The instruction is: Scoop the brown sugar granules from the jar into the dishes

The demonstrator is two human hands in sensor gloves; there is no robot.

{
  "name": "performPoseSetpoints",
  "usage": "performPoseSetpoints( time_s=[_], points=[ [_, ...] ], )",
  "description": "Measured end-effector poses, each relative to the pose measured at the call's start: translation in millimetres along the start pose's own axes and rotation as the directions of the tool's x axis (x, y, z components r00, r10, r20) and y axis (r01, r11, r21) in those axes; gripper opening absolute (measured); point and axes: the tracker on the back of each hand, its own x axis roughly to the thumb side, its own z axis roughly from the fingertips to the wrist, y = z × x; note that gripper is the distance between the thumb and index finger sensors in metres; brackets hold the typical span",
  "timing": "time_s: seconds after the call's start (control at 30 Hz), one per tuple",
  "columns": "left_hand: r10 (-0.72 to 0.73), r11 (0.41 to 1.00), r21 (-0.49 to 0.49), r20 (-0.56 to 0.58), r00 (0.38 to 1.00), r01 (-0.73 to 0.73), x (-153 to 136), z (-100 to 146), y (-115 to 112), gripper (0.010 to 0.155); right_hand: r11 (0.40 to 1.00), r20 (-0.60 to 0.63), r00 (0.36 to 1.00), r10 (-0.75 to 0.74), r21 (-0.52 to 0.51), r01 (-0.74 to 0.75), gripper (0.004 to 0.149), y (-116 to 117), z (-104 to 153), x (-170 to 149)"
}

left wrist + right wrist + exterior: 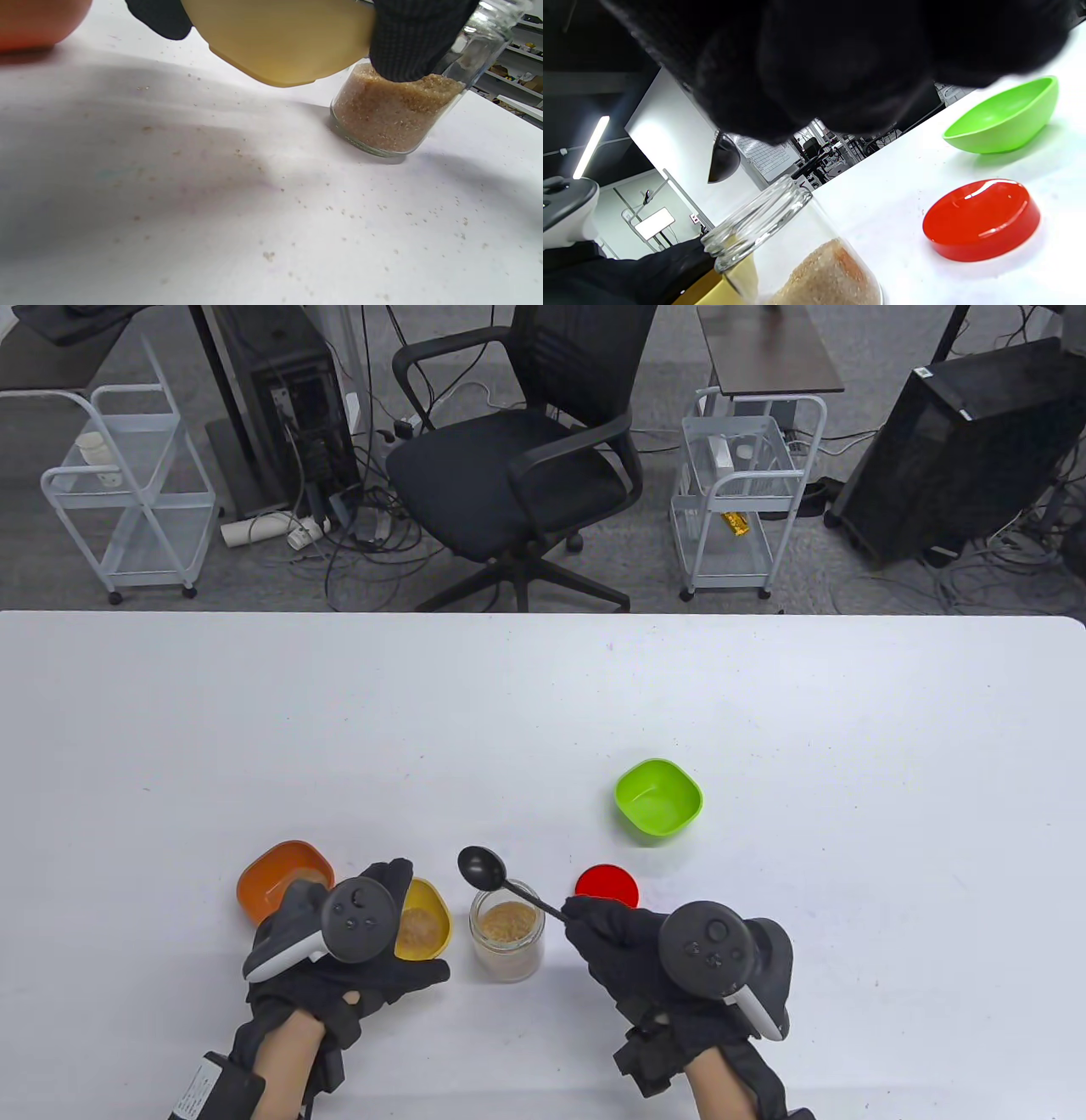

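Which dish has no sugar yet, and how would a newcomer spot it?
On the white table, look past the open glass jar and the red lid to the far right. The green dish stands alone, bare inside, unlike the orange and yellow ones.

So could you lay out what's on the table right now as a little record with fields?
jar: open glass jar, part full of brown sugar
spoon: black spoon, held by the right hand, bowl looks empty, above the jar
yellow dish: sugar inside, held by the left hand
orange dish: some sugar
green dish: empty
red lid: on the table
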Motion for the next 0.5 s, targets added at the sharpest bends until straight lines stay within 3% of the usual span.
performPoseSetpoints(
  time_s=[0.5],
  points=[
    [-0.034, 0.999, -0.014, -0.006, 0.999, 0.034, 3.3, -2.0, 0.0, 0.117, 0.992, -0.013, 0.993, -0.121, -0.044, 0.120, 0.039, 1.4, 11.5, -20.5]
  ],
)
